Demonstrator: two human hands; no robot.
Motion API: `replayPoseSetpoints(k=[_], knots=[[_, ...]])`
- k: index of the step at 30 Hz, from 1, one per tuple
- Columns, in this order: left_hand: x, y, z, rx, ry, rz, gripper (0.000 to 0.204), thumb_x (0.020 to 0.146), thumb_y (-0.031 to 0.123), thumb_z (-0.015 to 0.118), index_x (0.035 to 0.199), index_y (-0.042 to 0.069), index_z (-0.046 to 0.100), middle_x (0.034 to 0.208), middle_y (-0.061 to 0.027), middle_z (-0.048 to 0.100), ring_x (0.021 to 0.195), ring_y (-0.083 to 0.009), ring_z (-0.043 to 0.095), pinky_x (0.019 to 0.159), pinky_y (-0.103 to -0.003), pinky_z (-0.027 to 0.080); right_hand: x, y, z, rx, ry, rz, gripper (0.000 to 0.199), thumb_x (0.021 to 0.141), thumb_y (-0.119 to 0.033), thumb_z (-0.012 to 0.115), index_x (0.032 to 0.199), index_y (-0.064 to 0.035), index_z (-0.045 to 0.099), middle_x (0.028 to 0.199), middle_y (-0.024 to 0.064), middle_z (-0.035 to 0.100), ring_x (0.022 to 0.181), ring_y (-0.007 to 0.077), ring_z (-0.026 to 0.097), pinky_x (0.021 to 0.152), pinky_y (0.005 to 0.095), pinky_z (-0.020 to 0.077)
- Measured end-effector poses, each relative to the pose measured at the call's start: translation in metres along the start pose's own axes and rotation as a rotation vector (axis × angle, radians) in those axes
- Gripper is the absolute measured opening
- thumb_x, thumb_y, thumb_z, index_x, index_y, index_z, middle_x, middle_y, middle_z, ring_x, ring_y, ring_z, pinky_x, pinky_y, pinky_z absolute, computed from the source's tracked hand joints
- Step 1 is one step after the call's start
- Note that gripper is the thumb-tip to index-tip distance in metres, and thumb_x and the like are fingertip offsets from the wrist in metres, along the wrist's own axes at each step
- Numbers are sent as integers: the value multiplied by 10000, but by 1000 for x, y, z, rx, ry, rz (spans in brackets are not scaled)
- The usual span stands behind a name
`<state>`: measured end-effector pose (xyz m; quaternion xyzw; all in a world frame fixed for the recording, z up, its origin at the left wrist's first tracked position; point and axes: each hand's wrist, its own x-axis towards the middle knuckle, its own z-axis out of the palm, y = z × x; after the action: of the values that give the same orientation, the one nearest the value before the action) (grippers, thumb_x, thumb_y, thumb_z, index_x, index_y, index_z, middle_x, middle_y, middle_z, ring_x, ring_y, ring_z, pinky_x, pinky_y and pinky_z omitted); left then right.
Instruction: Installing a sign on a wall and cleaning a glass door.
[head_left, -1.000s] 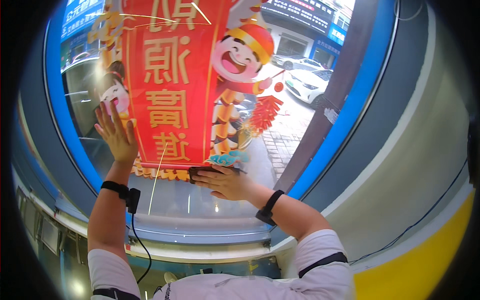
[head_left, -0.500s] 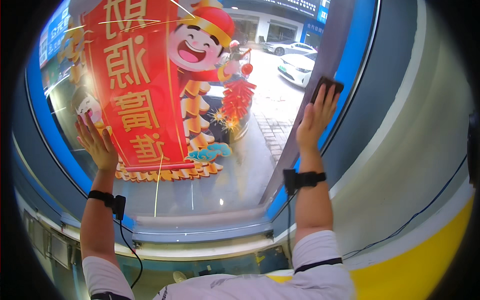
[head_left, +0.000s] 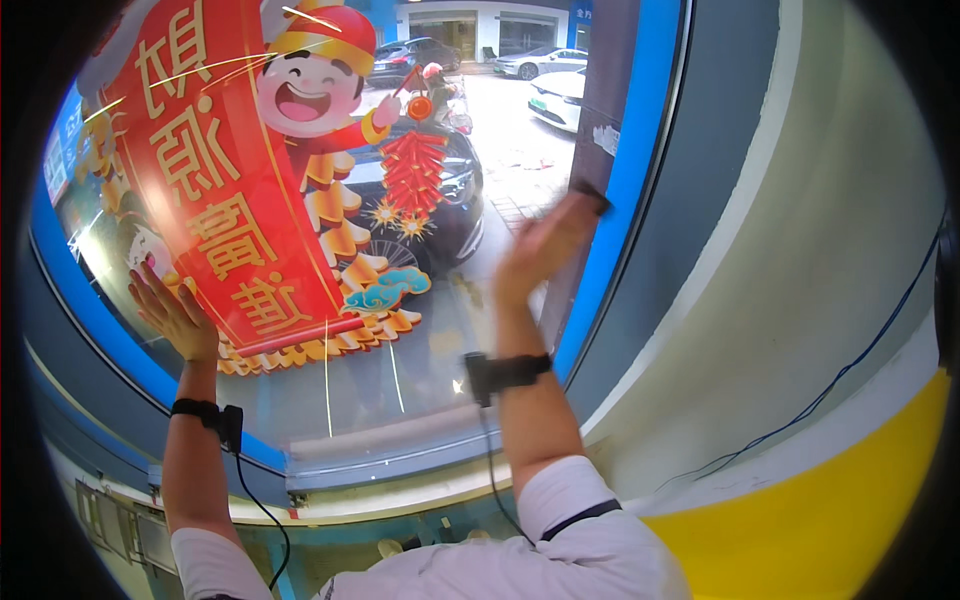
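A large window pane (head_left: 450,370) fills the view in front of me, with a red and gold festive sticker (head_left: 262,225) on it. My left hand (head_left: 178,318) lies flat on the glass, fingers apart, by the sticker's lower left edge. At the right side of the pane, my right hand (head_left: 545,245) is smeared by motion. In its fingers is a small dark rectangular pad (head_left: 592,197), close to the blue window frame (head_left: 632,150). Most of the pad is hidden behind the hand, and its exact kind cannot be made out.
Grey trim (head_left: 700,170) and a pale wall (head_left: 800,270) bound the window on the right. A dark cable (head_left: 785,428) runs along that wall above a yellow surface (head_left: 790,515). A sill (head_left: 400,468) lies below the pane. Parked cars (head_left: 557,100) show outside.
My right hand has moved left and slightly down with the dark pad, away from the grey trim. My left hand stays on the glass. The view has shifted, so the sticker appears tilted.
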<state>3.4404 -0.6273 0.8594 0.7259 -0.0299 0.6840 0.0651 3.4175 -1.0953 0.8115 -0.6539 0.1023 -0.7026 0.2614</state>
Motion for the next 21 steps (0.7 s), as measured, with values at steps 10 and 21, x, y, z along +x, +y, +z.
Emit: replayPoseSetpoints(k=[10, 21], knots=[[9, -22, -52, -124, -245, 182, 545, 1048, 162, 487, 1567, 85, 341, 1604, -195, 304, 1489, -385, 287, 1186, -483, 303, -79, -8, -19, -54, -603, -626, 624, 941, -320, 537, 1537, -162, 439, 1634, 86, 343, 1534, 349, 232, 1220, 565, 147], [-32, -276, -243, 590, -229, 143, 447, 1073, 289, 490, 1478, 101, 488, 1561, -217, 347, 1452, -373, 332, 1163, -487, 329, -34, 168, -65, -50, -86, -146, 502, 992, -36, 431, 1487, 51, 430, 1554, 304, 374, 1456, 509, 315, 1199, 544, 262]])
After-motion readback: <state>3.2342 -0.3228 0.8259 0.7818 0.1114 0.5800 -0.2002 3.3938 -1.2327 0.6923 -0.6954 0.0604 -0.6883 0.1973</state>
